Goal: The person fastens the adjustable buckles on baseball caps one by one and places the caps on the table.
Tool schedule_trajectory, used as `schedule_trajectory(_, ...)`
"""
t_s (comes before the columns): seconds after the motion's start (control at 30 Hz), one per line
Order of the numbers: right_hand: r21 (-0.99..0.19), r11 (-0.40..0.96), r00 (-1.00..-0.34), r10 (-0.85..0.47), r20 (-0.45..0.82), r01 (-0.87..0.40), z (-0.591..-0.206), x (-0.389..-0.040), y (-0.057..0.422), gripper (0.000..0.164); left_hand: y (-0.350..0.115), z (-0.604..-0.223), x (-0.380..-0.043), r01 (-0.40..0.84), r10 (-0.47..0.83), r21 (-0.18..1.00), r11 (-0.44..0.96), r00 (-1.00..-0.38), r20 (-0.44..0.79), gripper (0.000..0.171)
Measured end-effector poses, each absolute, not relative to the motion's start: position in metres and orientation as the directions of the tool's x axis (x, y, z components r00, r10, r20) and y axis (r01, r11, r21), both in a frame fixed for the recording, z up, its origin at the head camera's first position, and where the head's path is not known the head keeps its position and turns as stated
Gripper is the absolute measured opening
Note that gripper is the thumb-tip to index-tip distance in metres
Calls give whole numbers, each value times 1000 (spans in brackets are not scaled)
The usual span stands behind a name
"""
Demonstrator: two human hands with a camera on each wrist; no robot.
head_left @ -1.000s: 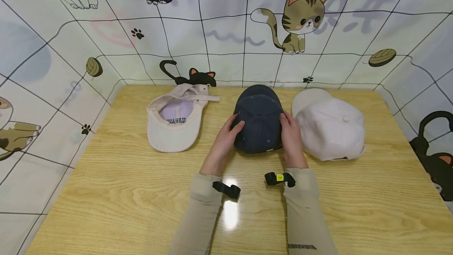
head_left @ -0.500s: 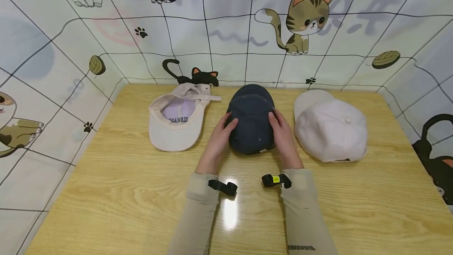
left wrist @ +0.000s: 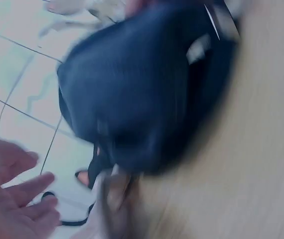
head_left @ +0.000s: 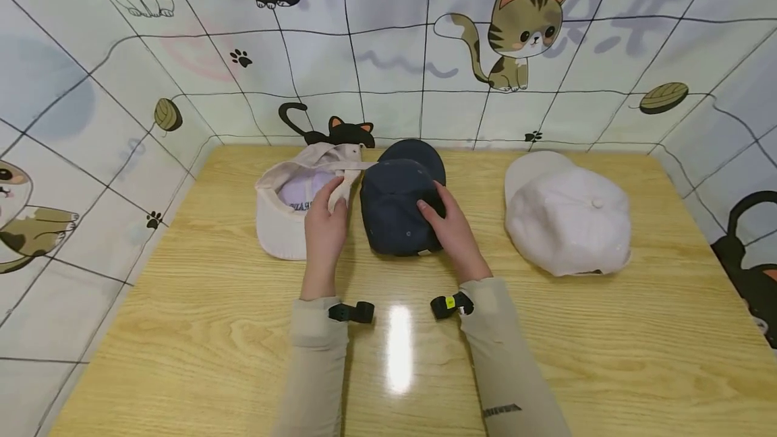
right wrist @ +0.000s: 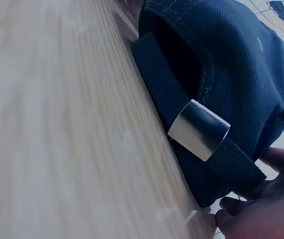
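Note:
A navy baseball cap sits crown up in the middle of the table, its brim toward the back wall. My right hand grips its right side, thumb on the crown; the right wrist view shows its back strap and metal buckle. My left hand is off the navy cap, its fingers loosely spread in the left wrist view. In the head view it overlaps the right side of a pale pink cap, which lies upside down with a lilac lining. The left wrist view is blurred.
A white cap rests crown up at the right. The wooden table meets a cat-patterned cloth wall at the back, with the same cloth along both sides.
The navy cap has slid left, close against the pink cap, with my right hand on it. My left hand has let go of it and moved left, over the pink cap's edge.

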State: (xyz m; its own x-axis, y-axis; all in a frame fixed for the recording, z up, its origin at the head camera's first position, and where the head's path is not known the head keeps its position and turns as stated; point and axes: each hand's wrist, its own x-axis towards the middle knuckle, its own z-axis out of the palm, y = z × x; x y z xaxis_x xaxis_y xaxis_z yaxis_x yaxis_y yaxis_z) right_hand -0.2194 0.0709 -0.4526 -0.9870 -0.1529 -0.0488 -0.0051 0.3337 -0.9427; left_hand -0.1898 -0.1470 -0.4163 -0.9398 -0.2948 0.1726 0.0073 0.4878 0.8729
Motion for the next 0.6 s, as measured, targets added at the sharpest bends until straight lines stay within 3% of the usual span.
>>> schedule_trajectory(0.13, -936, 352, -984, -167, -61, -2, -453, -223, 64, 70, -167, -418, -191, -38, -156, 623, 781, -978, 136, 52)
schedule_trajectory(0.27, -872, 486, -975, -217, -54, -60, -454, -224, 57, 77, -178, -426, -196, -65, -98, 435, 898, -994, 54, 59)
schedule_trajectory(0.6, -834, 547, -965, -252, -76, -77, -451, -226, 45, 81, -196, -420, -204, -73, -34, 334, 940, -992, -120, 61)
